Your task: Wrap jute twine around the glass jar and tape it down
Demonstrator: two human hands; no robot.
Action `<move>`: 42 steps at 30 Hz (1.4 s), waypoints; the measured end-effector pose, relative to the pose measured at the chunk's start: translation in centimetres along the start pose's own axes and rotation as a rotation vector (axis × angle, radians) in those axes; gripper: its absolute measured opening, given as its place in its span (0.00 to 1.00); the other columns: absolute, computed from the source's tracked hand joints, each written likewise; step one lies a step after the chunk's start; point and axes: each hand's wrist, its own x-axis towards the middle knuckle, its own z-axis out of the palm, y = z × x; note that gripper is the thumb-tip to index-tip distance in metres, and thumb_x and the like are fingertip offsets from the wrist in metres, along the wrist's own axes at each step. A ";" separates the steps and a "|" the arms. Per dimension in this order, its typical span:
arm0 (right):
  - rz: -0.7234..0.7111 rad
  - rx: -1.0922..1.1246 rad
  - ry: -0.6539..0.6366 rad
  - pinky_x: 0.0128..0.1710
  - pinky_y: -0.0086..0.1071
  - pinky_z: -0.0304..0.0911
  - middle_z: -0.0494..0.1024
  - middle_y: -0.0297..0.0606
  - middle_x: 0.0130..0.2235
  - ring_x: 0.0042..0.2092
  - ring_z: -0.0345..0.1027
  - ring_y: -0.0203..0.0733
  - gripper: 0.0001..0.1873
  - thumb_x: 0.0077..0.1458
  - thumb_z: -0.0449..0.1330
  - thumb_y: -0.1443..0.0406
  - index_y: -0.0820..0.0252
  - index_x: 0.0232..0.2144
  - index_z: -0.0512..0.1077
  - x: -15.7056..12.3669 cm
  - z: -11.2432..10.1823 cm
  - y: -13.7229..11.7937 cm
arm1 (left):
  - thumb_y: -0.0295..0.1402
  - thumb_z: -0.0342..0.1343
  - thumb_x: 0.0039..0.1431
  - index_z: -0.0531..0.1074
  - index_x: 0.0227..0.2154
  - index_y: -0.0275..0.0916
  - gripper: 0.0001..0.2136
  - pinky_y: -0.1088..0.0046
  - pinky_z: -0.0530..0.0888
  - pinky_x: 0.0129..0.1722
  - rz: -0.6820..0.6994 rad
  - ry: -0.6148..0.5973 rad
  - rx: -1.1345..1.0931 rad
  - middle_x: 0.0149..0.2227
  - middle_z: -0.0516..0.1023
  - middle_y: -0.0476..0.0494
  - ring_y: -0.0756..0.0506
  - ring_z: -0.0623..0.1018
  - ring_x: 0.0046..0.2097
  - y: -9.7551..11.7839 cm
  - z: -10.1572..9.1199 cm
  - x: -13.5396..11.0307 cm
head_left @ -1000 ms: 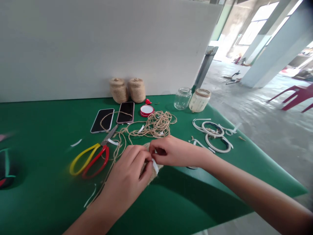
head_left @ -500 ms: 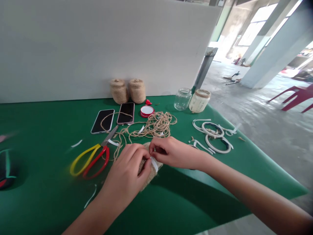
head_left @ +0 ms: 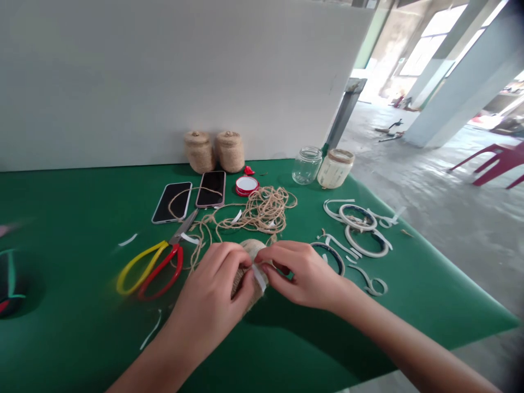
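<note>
Low over the near middle of the table is a twine-wrapped jar (head_left: 252, 246), partly covered by my fingers. A short strip of white tape (head_left: 259, 278) sits on its side. My left hand (head_left: 223, 278) is closed on the jar from the left, its thumb and fingertips by the upper end of the strip. From the right, my right hand (head_left: 301, 273) pinches thumb and fingers together close to the same spot. What lies in that pinch is too small to make out. Loose jute twine (head_left: 268, 210) is heaped just beyond the jar.
Scissors (head_left: 166, 256) and two phones (head_left: 172, 203) lie left. Two twine-covered lidded jars (head_left: 215, 152) stand against the white panel (head_left: 164, 82). Right are a glass jar (head_left: 307, 165), a tape-covered jar (head_left: 335, 169), tape rolls (head_left: 366, 241) and scraps. A red-rimmed round tin (head_left: 246, 186) lies behind the twine.
My right hand has shifted right and slightly down, its fingers now lower beside the tape strip. More of the jar's top shows. My left hand stays nearly in place.
</note>
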 end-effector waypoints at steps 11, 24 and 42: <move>0.126 0.122 -0.102 0.30 0.23 0.55 0.67 0.29 0.27 0.30 0.61 0.30 0.07 0.52 0.55 0.73 0.60 0.32 0.71 2.0 -1.2 -0.3 | 0.24 0.48 0.57 0.63 0.34 0.39 0.05 0.67 0.69 0.40 0.018 -0.018 -0.011 0.36 0.68 0.44 0.45 0.69 0.41 0.1 0.0 0.0; 0.004 0.155 -0.332 0.34 0.24 0.58 0.66 0.31 0.31 0.34 0.61 0.31 0.06 0.49 0.56 0.74 0.62 0.29 0.70 4.1 -2.3 0.4 | 0.24 0.48 0.57 0.63 0.32 0.38 0.03 0.66 0.68 0.39 0.021 -0.015 -0.037 0.35 0.67 0.44 0.45 0.67 0.41 0.1 -0.1 0.1; 0.070 0.109 -0.218 0.35 0.28 0.59 0.66 0.34 0.31 0.35 0.62 0.34 0.02 0.54 0.55 0.71 0.62 0.30 0.67 3.1 -1.3 -0.1 | 0.27 0.46 0.60 0.58 0.36 0.41 0.03 0.73 0.69 0.34 0.054 -0.285 -0.204 0.41 0.65 0.45 0.49 0.70 0.40 -2.3 -1.6 0.8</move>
